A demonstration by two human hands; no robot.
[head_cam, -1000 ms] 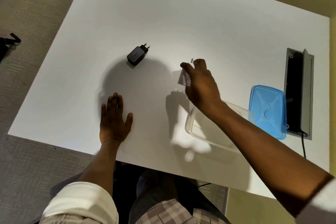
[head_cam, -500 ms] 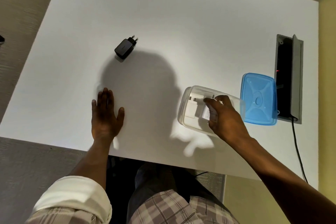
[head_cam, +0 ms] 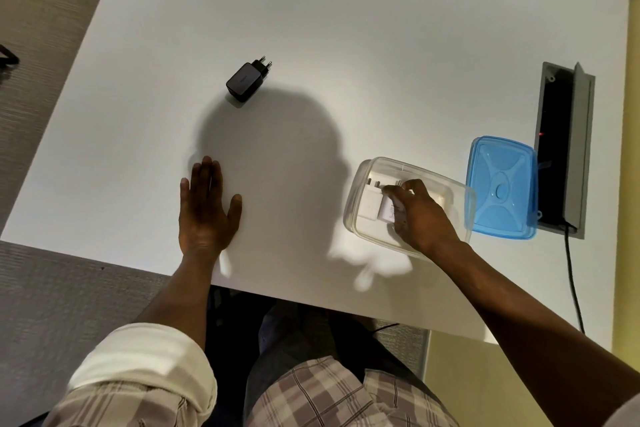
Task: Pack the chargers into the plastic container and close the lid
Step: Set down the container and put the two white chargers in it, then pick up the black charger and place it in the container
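A clear plastic container [head_cam: 453,191] stands open on the white table, near its front right. Inside lie two white chargers side by side: one [head_cam: 370,201] at the left end, and a second [head_cam: 388,212] under the fingers of my right hand [head_cam: 420,215], which reaches into the container and holds it. The blue lid [head_cam: 502,188] lies flat just right of the container. A black charger [head_cam: 246,81] lies alone on the table, farther back and to the left. My left hand [head_cam: 206,210] rests flat on the table, fingers spread, holding nothing.
A grey cable hatch [head_cam: 581,149] stands open in the table at the right, with a black cable [head_cam: 573,284] running from it over the front edge. The table's front edge is just below both hands. My lap is under it.
My right hand carried the second white charger from mid-table back into the container and now sets it beside the first one. The left hand has stayed flat.
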